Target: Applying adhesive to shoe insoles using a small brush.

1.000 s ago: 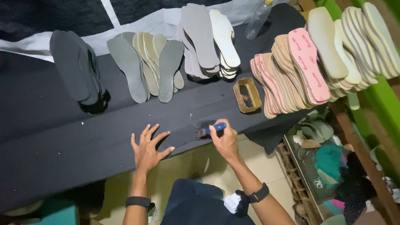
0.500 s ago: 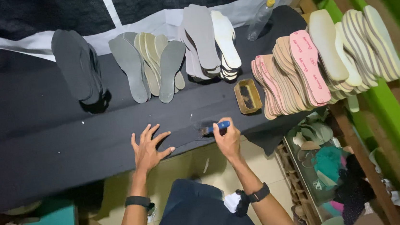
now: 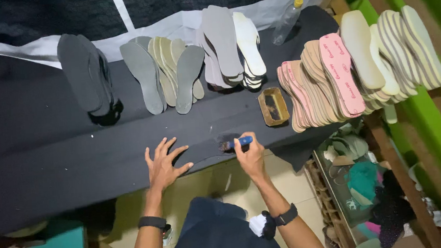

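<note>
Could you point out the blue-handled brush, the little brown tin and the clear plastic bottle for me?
Blue-handled brush (image 3: 239,142): head view, on the blue handle in the right hand (image 3: 251,156).
Brown tin (image 3: 274,106): head view, on its dark middle.
Clear plastic bottle (image 3: 286,22): head view, on the clear body below the yellow cap.

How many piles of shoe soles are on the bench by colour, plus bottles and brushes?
Black pile: 1
Grey pile: 1
Grey and white pile: 1
Pink and tan pile: 1
Cream pile: 1
Bottle: 1
Brush: 1
Total: 7
</note>
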